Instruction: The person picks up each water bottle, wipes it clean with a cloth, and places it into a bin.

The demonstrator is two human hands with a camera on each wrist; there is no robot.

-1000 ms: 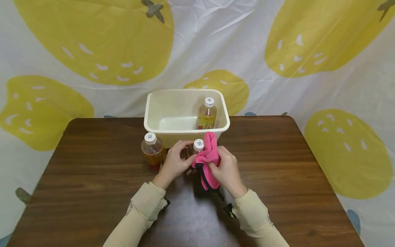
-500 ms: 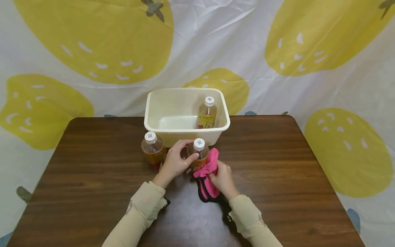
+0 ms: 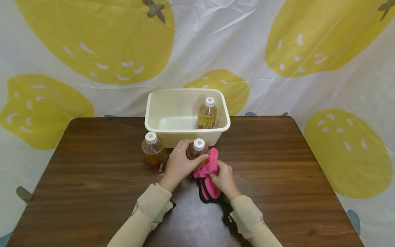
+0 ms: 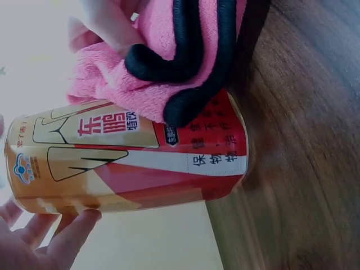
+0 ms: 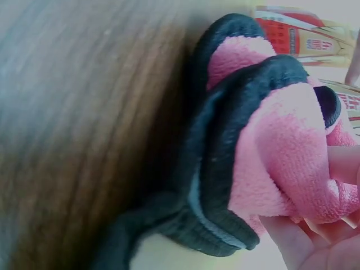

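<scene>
A drink bottle [image 3: 199, 144] with a white cap stands upright on the table, just in front of the white bin. My left hand [image 3: 180, 164] grips it around the upper body, the thumb across the near side. Its gold and red label [image 4: 129, 152] shows in the left wrist view. In my right hand [image 3: 224, 176] is a bunched pink towel [image 3: 210, 171] with black edging, pinched between thumb and fingers. The towel lies against the bottle's right side and covers part of the label. Its black-trimmed end [image 5: 225, 129] hangs down near the table.
Behind the bottle, the white bin [image 3: 185, 131] sits at the table's back edge with another bottle [image 3: 207, 116] in its right end. A third bottle [image 3: 153, 154] stands just left of my left hand. The wooden table [image 3: 277, 178] reaches a fruit-patterned curtain [image 3: 253, 41].
My right hand has come down and toward me with the towel, uncovering the bottle's cap and shoulder. My left hand has shifted slightly right, its thumb reaching farther across the bottle.
</scene>
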